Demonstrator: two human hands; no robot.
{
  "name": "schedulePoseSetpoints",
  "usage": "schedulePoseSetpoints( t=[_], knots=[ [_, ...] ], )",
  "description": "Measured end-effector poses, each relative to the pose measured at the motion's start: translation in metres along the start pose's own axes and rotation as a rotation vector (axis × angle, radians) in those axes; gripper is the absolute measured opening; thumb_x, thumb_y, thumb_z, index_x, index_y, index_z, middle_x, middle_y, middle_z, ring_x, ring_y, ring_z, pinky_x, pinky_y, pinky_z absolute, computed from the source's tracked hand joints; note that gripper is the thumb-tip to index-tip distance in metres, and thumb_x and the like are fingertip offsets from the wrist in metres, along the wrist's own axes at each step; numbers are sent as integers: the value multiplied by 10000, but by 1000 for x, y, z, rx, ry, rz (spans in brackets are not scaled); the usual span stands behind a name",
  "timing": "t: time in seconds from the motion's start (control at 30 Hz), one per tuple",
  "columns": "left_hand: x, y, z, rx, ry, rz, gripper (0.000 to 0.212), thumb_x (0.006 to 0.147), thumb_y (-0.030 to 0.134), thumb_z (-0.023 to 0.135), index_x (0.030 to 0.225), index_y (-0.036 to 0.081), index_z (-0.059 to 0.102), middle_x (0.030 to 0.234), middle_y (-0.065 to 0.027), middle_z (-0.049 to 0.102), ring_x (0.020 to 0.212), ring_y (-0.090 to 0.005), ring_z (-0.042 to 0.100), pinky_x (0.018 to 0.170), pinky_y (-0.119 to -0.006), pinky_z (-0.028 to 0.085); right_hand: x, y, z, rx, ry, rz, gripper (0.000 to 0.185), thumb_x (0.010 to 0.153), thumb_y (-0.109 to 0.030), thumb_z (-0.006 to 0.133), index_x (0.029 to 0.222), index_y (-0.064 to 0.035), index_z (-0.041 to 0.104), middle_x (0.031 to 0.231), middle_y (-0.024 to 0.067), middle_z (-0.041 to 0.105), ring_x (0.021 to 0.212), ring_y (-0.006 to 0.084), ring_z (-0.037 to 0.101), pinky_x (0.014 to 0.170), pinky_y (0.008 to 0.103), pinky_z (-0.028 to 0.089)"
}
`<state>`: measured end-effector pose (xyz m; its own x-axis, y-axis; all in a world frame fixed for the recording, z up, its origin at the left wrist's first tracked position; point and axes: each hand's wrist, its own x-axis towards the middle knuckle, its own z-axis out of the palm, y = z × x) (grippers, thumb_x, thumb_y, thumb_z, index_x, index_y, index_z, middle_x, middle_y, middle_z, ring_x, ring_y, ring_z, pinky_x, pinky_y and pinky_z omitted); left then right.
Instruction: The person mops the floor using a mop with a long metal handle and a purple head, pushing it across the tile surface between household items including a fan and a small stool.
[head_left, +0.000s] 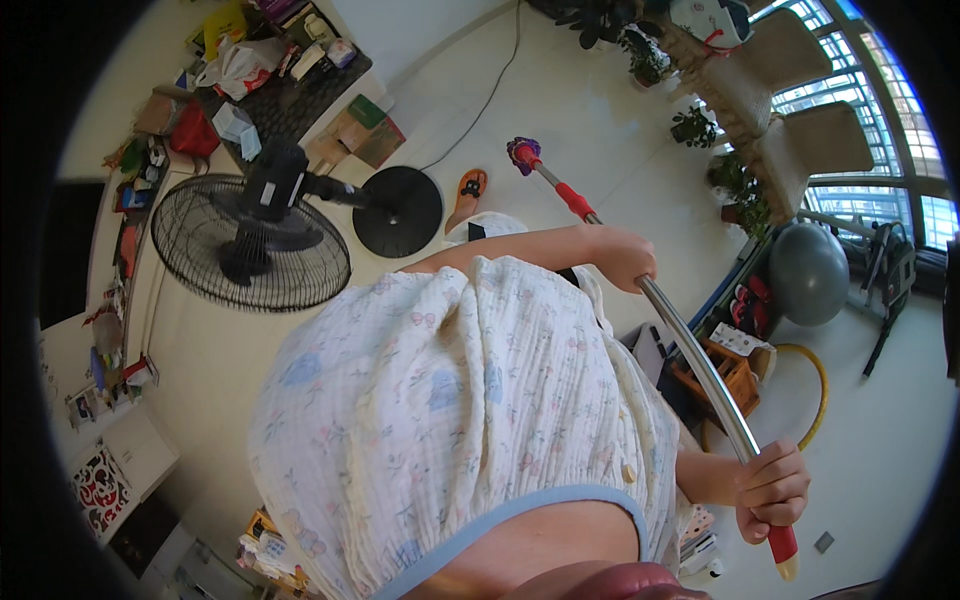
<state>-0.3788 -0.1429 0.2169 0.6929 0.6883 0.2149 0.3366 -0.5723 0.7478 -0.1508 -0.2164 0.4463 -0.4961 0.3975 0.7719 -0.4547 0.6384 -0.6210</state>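
Observation:
A mop with a shiny metal pole (697, 360) slants across the view from upper middle to lower right. Its purple mop head (521, 155), fixed by a red collar, is at the far end over the pale floor; contact with the floor cannot be told. My left hand (626, 260) is closed around the middle of the pole, below a red sleeve (574, 201). Near the pole's lower right end, my right hand (774, 487) grips it just above the red end piece with a beige tip (784, 553).
A black standing fan (251, 240) with a round base (397, 211) is at the left, its cable running over the floor. My sandalled foot (471, 191) shows beyond my shirt. Potted plants, chairs (817, 139), a grey exercise ball (808, 274) and a yellow hoop (819, 390) are at the right.

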Motion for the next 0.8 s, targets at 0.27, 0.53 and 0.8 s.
schedulePoseSetpoints(
  t=[0.27,0.53,0.8],
  knots=[
    [-16,-70,-106,64,50,-1,91,593,129,576,558,57,533,525,-123,519,549,-330,523,510,-414,411,82,83,22,0,46,60,250,732,-196,599,562,-116,434,409,-26,457,368,98,469,473,205,457],
    [-47,-161,-210,148,280,-78,65,565,107,585,590,61,545,569,-108,558,579,-303,550,534,-374,431,178,197,62,86,-27,102,193,650,-129,594,540,-76,445,415,9,441,363,140,442,433,255,444],
    [-88,-261,-287,104,444,-338,18,595,84,547,612,78,546,584,-81,571,597,-285,561,545,-366,430,250,308,120,70,-202,289,186,511,31,614,521,-42,443,479,52,446,449,206,460,514,338,455]
  ],
)
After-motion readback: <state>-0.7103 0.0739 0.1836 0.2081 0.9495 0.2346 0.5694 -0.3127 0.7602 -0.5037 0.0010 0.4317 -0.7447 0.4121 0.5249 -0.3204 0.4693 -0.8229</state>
